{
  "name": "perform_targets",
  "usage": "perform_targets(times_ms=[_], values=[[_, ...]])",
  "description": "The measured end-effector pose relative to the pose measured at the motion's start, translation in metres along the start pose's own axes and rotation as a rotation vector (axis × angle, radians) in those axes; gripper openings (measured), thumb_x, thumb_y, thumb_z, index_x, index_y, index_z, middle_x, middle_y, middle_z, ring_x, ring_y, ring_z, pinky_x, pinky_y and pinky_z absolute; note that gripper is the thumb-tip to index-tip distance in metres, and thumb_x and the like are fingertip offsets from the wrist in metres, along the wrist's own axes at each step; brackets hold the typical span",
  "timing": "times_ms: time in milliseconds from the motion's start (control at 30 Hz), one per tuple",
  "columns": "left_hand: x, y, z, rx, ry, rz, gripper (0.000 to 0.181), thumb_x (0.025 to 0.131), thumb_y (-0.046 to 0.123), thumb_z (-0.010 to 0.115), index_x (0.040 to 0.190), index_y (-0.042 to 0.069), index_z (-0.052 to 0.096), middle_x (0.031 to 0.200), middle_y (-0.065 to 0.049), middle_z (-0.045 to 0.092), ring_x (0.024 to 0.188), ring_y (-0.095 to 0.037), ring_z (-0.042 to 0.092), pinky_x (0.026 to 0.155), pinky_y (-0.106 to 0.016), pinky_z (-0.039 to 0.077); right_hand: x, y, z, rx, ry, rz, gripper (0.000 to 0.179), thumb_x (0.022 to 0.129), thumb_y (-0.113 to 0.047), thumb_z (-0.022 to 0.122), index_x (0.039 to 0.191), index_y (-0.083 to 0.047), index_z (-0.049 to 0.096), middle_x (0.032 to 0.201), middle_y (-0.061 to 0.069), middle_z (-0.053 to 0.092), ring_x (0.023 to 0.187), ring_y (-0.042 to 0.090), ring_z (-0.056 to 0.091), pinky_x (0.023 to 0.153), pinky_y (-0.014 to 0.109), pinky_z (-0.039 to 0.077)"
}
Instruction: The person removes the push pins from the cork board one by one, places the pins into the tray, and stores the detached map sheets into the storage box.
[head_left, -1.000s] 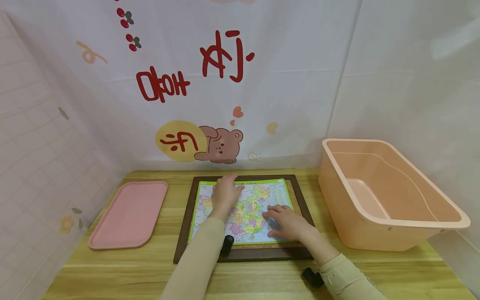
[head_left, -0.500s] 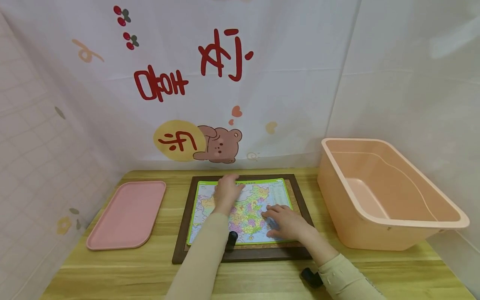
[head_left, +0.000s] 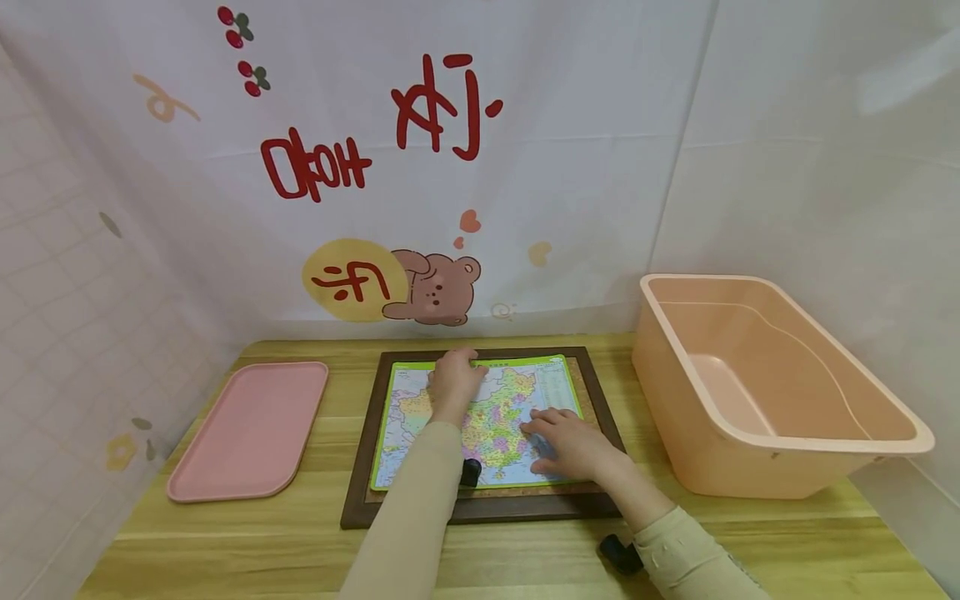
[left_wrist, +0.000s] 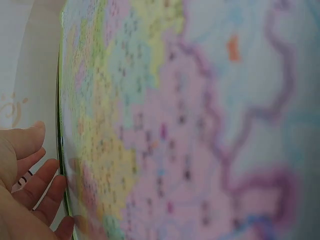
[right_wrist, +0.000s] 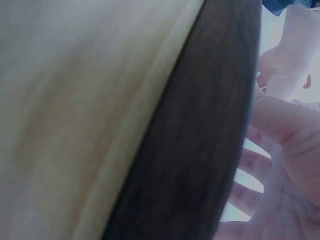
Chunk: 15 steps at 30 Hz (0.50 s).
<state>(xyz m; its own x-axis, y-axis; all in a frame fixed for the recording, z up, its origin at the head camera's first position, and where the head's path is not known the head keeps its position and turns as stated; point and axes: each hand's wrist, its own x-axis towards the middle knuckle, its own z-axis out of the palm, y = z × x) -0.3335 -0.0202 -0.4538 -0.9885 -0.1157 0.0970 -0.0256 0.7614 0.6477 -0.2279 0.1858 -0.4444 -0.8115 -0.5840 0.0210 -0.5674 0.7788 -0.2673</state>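
Tabletop (head_left: 517, 558) of yellowish wood grain carries a dark-brown-framed cork board (head_left: 532, 507). On it lies a green-bordered, multicoloured map sheet (head_left: 495, 435). The right hand (head_left: 573, 446), fingers spread, is over its right side; the left hand (head_left: 455, 383), fingers loosely bent, is at its far edge. Aligning seems underway, calling for light, even pressure next.

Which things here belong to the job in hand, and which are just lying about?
Seemingly part of the job:
map sheet, at the left hand and right hand
dark-framed board, beneath it

Apparently just lying about:
pink tray, on the left
peach bin, on the right
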Motion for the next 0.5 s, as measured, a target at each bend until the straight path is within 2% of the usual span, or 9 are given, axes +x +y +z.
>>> perform_targets(times_ms=[500], values=[[0.0012, -0.0019, 0.0064, 0.009, 0.000, -0.064, 0.025, 0.093, 0.029, 0.071, 0.115, 0.017, 0.073, 0.114, -0.006, 0.063, 0.110, -0.033, 0.054, 0.100, -0.054, 0.034, 0.0009, 0.0019, 0.0010, 0.005, -0.001, -0.009, 0.058, 0.084, -0.032, 0.079, 0.133, -0.008, 0.060, 0.142, 0.021, 0.050, 0.123, 0.048, 0.048, 0.094, 0.062, 0.045]])
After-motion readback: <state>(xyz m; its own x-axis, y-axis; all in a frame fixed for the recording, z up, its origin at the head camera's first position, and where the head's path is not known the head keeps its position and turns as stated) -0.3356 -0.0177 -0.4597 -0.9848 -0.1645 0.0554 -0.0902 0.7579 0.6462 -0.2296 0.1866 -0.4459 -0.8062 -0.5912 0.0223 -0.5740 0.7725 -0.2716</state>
